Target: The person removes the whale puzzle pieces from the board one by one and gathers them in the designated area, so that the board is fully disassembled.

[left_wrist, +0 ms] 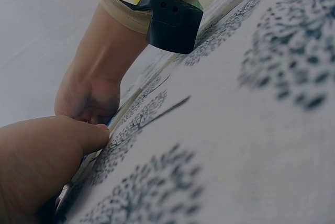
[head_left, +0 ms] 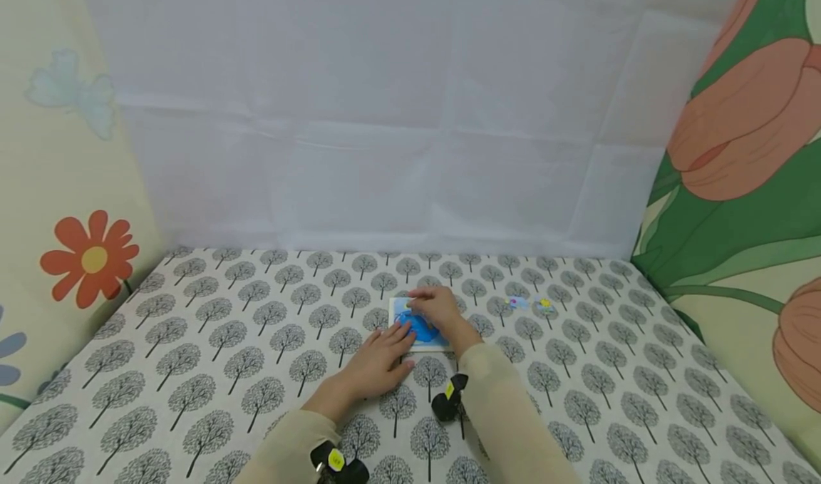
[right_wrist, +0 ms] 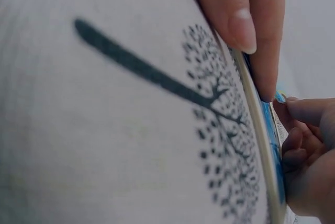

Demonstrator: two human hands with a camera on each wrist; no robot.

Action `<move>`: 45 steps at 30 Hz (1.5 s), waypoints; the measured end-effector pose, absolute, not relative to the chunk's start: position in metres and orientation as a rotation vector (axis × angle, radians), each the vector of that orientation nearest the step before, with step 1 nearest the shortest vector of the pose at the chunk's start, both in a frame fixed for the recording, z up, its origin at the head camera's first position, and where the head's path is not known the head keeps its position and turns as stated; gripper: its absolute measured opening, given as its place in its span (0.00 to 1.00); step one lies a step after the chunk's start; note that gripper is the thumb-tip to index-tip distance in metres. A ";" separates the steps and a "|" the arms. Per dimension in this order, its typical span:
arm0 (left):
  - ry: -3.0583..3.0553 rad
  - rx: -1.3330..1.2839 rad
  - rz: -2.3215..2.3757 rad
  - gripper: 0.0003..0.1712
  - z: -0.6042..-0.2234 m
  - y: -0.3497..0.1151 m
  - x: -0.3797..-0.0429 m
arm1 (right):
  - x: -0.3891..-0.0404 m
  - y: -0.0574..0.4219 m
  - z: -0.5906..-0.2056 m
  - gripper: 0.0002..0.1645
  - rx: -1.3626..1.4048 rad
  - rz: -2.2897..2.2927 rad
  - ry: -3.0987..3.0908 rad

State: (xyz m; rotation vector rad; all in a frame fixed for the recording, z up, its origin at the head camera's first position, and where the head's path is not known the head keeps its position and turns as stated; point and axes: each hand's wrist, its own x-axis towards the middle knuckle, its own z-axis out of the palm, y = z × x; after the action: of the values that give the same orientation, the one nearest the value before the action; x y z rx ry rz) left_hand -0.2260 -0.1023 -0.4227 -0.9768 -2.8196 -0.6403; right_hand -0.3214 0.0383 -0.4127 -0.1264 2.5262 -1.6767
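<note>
A small blue picture puzzle board with a pale border lies flat on the cloth. My left hand reaches across its lower left part, fingers fairly straight, fingertips resting on the blue picture. In the right wrist view, the left fingers press down along the board's pale edge. Over the board's upper part, my right hand pinches a small blue and yellow puzzle piece between thumb and finger. The right hand covers the board's upper right corner.
Two small loose puzzle pieces, one light blue and one with yellow, lie right of the board. The tree-print cloth covers the table. A white sheet hangs behind it. Both wrists wear black cameras.
</note>
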 end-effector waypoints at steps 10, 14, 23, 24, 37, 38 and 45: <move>-2.821 -0.971 -0.641 0.28 -0.423 -0.101 -0.226 | -0.320 0.041 -0.414 0.10 -0.100 -1.793 2.455; -2.826 -0.969 -0.655 0.28 -0.423 -0.102 -0.226 | -0.322 0.042 -0.413 0.10 -0.084 -1.829 2.414; -2.833 -0.967 -0.656 0.28 -0.422 -0.102 -0.226 | -0.326 0.047 -0.409 0.11 -0.112 -1.825 2.412; -2.833 -0.965 -0.652 0.28 -0.423 -0.102 -0.227 | -0.326 0.048 -0.409 0.11 -0.122 -1.823 2.418; -2.848 -0.946 -0.667 0.28 -0.422 -0.101 -0.226 | -0.330 0.077 -0.399 0.12 -0.100 -1.802 2.433; -2.847 -0.947 -0.665 0.28 -0.422 -0.101 -0.226 | -0.330 0.080 -0.398 0.12 -0.104 -1.807 2.433; -2.771 -0.994 -0.701 0.29 -0.428 -0.103 -0.229 | -0.330 0.096 -0.392 0.14 -0.196 -1.841 2.404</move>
State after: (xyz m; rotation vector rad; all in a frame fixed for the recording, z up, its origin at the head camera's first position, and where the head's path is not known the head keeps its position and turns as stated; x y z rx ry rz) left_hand -0.2287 -0.1032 -0.4280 -0.9937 -2.7714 -0.7010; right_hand -0.3297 0.0957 -0.3919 -0.1958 2.4045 -1.8410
